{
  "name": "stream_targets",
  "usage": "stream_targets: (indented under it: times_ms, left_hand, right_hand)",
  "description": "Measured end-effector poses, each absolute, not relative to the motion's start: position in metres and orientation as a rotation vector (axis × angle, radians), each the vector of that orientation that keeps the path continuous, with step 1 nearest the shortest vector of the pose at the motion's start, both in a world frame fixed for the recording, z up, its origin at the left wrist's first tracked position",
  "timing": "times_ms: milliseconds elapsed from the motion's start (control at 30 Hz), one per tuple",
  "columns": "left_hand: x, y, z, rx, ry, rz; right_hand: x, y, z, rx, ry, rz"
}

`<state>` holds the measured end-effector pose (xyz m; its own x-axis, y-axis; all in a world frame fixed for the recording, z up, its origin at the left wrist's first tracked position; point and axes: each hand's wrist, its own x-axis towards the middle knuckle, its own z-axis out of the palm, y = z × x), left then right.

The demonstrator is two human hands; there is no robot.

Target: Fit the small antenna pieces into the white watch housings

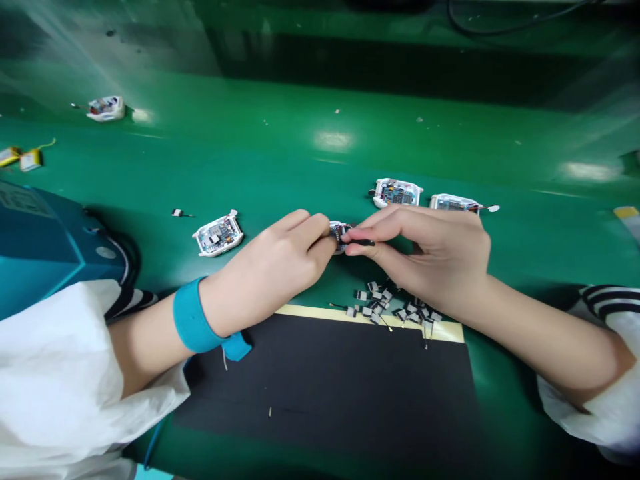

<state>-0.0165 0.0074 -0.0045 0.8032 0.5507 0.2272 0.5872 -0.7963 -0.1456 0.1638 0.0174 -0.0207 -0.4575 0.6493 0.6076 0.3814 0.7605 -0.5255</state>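
A white sleeve [55, 360] fills eight o'clock, while at centre the left hand [283, 257] pinches a casing [338, 231], seemingly to steady it for the right hand [433, 243], pinching a dark part [369, 243], with modules [367, 311] at five o'clock, likely for easy reach.

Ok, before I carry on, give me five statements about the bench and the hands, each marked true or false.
1. The left hand and right hand meet at a small white case. True.
2. The blue wristband is on the right wrist. False: the blue wristband is on the left wrist.
3. A yellow strip runs along the far edge of the black mat. True.
4. The pile of small parts lies at the mat's near edge. False: the pile is by the far edge, partly on the yellow strip.
5. An open case with its circuit board showing lies left of the left hand. True.
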Motion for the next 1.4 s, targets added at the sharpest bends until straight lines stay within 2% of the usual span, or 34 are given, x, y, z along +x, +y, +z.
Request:
stream_targets:
  times_ms: [300,800,1000,1267,1400]
  left_hand:
    - [-0.017,0.007,-0.005,-2.769,-0.878,-0.283]
    - [-0.017,0.007,-0.006,-2.776,-0.896,-0.274]
    - [-0.018,0.007,-0.005,-2.812,-0.944,-0.301]
    - [-0.016,0.005,-0.008,-2.852,-1.183,-0.448]
    - [-0.013,-0.001,0.000,-2.924,-1.457,-0.512]
  right_hand:
    - [0.161,0.020,-0.024,-0.883,-2.084,0.411]
    - [0.158,0.026,-0.024,-0.881,-2.091,0.630]
    - [0.156,0.027,-0.027,-0.853,-2.102,0.618]
    - [0.166,0.021,-0.006,-0.902,-1.907,0.542]
    - [0.178,0.021,-0.001,-1.047,-2.201,0.444]
